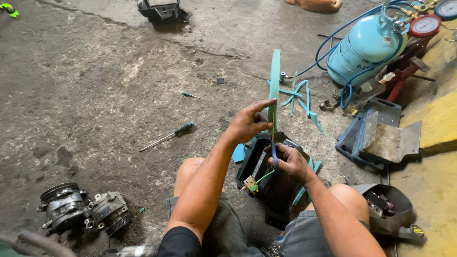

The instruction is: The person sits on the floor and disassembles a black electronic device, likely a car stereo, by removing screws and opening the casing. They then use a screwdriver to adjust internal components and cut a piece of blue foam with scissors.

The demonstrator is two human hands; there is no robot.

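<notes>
Green foam strip (274,85) pinched upright by left hand (250,123) (pale-blue gas cylinder (364,47) nearby)

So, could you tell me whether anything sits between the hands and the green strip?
Nothing visible does. The left hand already pinches the green strip, and the right hand grips its lower end against the black housing.

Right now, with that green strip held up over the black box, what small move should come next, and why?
Probably press the green strip down along the black housing edge: the left hand pinches it upright above the housing, while the right hand holds its lower end there.
</notes>
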